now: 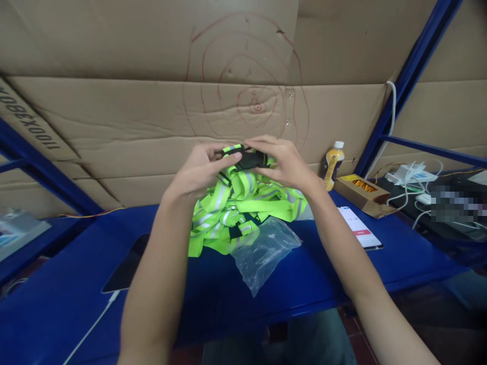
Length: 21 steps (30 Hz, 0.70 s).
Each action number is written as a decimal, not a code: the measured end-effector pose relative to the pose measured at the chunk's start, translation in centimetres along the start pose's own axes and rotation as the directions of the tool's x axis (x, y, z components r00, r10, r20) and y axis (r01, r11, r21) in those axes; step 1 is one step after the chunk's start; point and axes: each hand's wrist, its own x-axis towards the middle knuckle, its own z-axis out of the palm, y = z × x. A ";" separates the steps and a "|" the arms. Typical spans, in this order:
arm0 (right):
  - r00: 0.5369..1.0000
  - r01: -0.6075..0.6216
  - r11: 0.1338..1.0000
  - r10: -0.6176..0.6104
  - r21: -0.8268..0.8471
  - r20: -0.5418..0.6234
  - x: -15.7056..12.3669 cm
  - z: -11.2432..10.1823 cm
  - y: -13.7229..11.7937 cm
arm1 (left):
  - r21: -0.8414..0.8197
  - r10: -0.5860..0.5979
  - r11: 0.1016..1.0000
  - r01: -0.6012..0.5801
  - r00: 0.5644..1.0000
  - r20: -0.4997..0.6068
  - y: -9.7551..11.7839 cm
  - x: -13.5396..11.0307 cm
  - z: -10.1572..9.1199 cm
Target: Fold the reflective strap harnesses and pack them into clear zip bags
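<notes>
Both hands are raised above a blue table (68,299). My left hand (200,167) pinches a neon-yellow strap with grey reflective bands where it meets a black plastic buckle (249,160). My right hand (285,162) grips the buckle's other side, fingers curled over it. The rest of the neon-yellow reflective strap bundle (236,208) hangs from the hands and piles on the table. A clear plastic bag (262,251) lies crumpled just in front of the pile.
A dark tablet (125,268) with a white cable lies left on the table. A phone (359,228), a cardboard box (361,192) and a yellow drink bottle (334,165) sit right. Chargers and white cables (413,177) lie far right. Cardboard sheets (152,111) and blue shelf posts stand behind.
</notes>
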 end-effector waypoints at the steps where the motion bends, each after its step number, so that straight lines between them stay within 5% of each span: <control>1: 1.000 0.011 0.998 -0.012 0.062 0.023 0.0 -0.1 -0.1 | -0.017 0.016 1.000 -0.017 1.000 -0.016 0.0 0.0 -0.2; 5: 0.995 -0.074 0.979 0.060 0.190 0.077 -0.4 -1.0 0.3 | 0.034 0.109 0.994 -0.108 0.994 -0.032 0.2 -0.3 -0.7; 12: 0.970 -0.184 0.974 0.158 0.133 0.183 -1.0 -2.2 1.1 | 0.107 0.142 0.984 -0.145 0.989 0.034 0.4 -0.3 0.3; 17: 0.997 -0.076 0.996 0.076 0.049 0.016 -0.8 -1.2 1.1 | 0.104 0.014 0.994 -0.017 0.999 0.030 0.0 -0.4 -0.3; 21: 0.994 -0.008 0.998 0.001 -0.057 -0.108 -0.7 -0.2 1.7 | -0.205 -0.054 0.976 0.073 0.994 0.095 0.0 -0.6 -0.4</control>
